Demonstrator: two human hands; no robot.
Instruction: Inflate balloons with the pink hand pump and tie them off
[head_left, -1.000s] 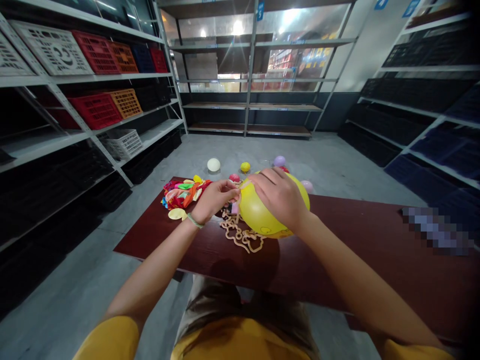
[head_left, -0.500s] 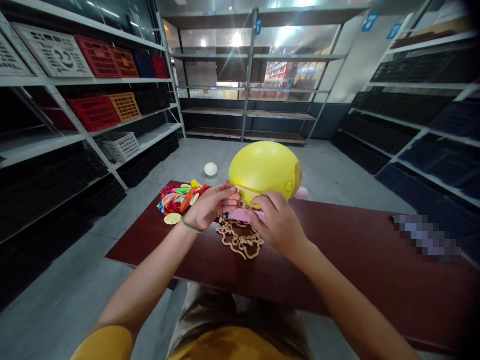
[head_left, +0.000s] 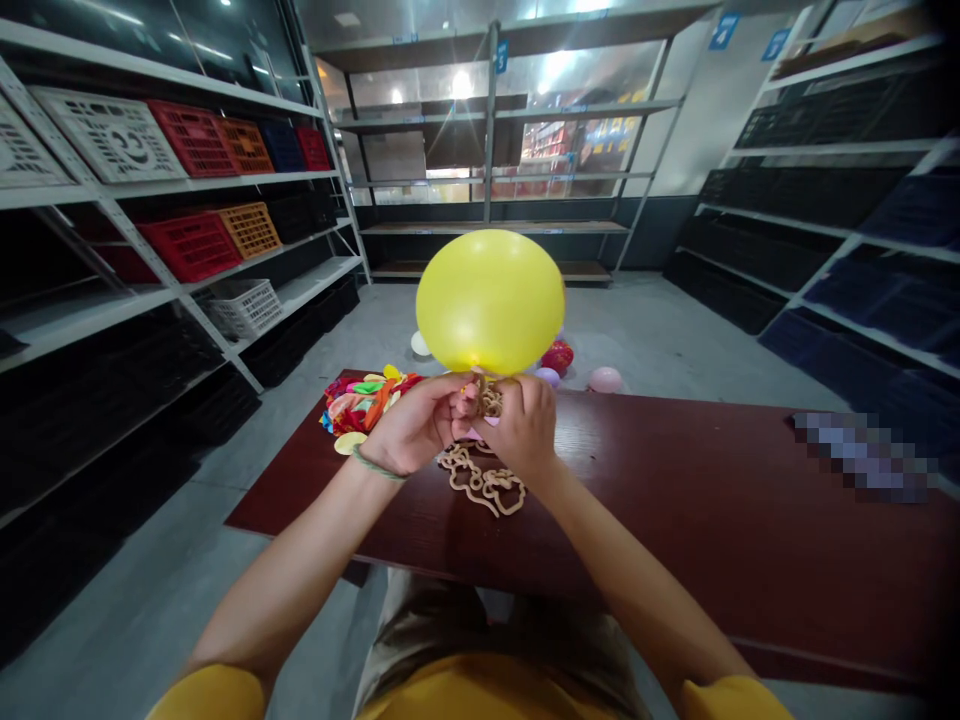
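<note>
An inflated yellow balloon (head_left: 489,300) stands upright above my two hands, its neck pointing down between them. My left hand (head_left: 411,428) pinches the neck from the left, fingers closed. My right hand (head_left: 523,425) is closed on the neck from the right, touching the left hand. Under them, on the dark red table (head_left: 675,500), lies a heap of tan rubber bands (head_left: 484,480). A pile of flat coloured balloons (head_left: 360,395) sits at the table's far left corner.
Small inflated balloons lie on the grey floor beyond the table: white (head_left: 418,343), red (head_left: 557,357), pink (head_left: 605,379). Metal shelving lines both sides and the back wall; coloured plastic crates (head_left: 191,240) fill the left shelves. A blurred patch (head_left: 862,455) covers something at the table's right.
The balloon rose from lying on the table under my right hand to standing upright above both hands. My right hand moved off its body down to the neck, next to my left hand.
</note>
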